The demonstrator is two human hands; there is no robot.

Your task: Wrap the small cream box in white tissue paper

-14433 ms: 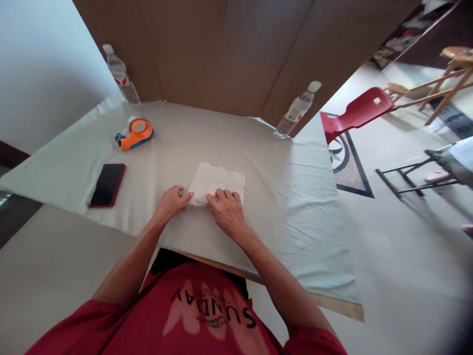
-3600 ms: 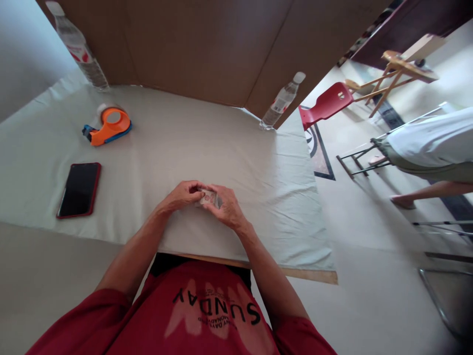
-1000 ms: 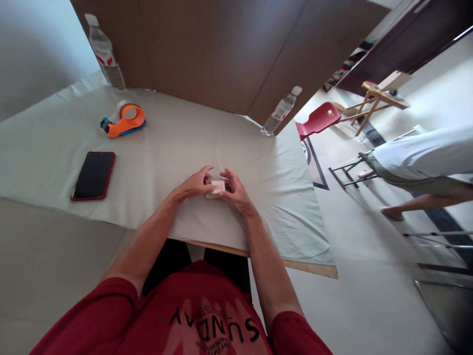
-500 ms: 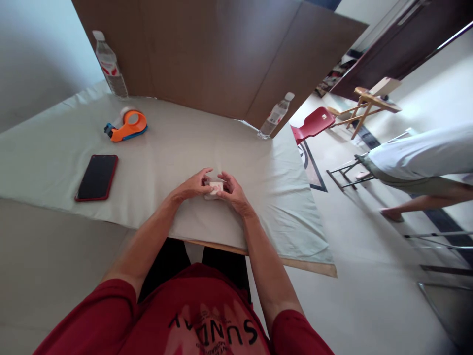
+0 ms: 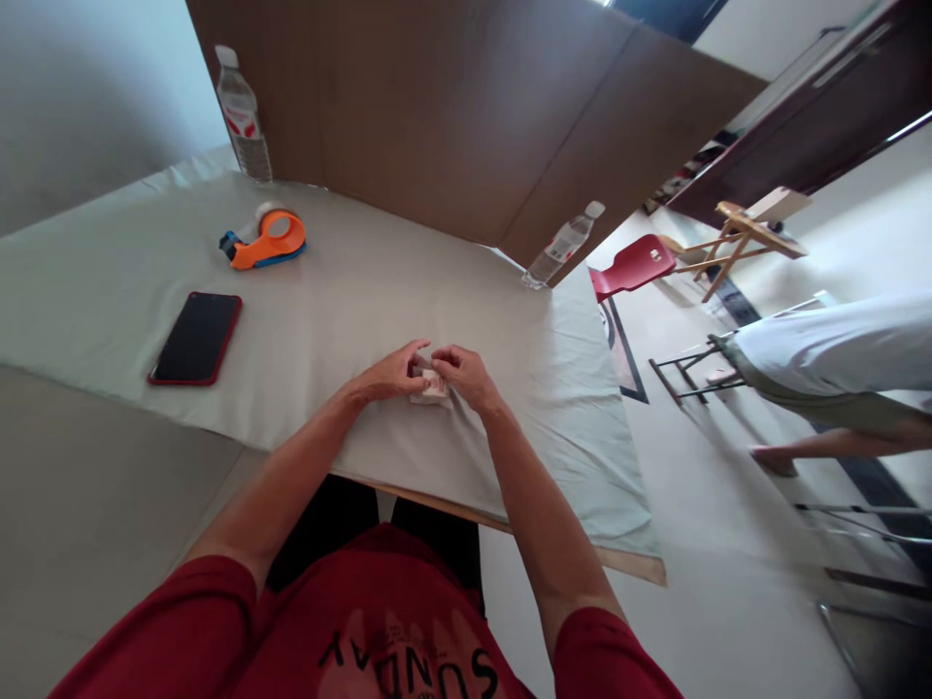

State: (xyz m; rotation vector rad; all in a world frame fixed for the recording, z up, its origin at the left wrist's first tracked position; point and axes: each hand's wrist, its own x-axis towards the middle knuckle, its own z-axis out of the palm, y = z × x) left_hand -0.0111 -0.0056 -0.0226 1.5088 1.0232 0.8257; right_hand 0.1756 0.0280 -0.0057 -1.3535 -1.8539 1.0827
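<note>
A small folded paper packet [image 5: 432,386], whitish with a pink patch, lies on the pale cloth of the table [image 5: 349,291] near its front edge. My left hand [image 5: 389,372] pinches its left side with curled fingers. From the other side my right hand [image 5: 466,374] grips it, fingers bent over its top. Most of the packet is hidden between the two hands.
A dark phone in a red case [image 5: 195,338] lies at the left. An orange tape dispenser [image 5: 268,239] sits behind it. Two water bottles [image 5: 243,118] [image 5: 562,247] stand against the brown board. A red chair [image 5: 630,268] and another person [image 5: 837,369] are at the right.
Since the earliest frame the flat white sheet has become a small folded packet between my hands. In the last second my fingers closed down more tightly over it; the camera view shifted slightly.
</note>
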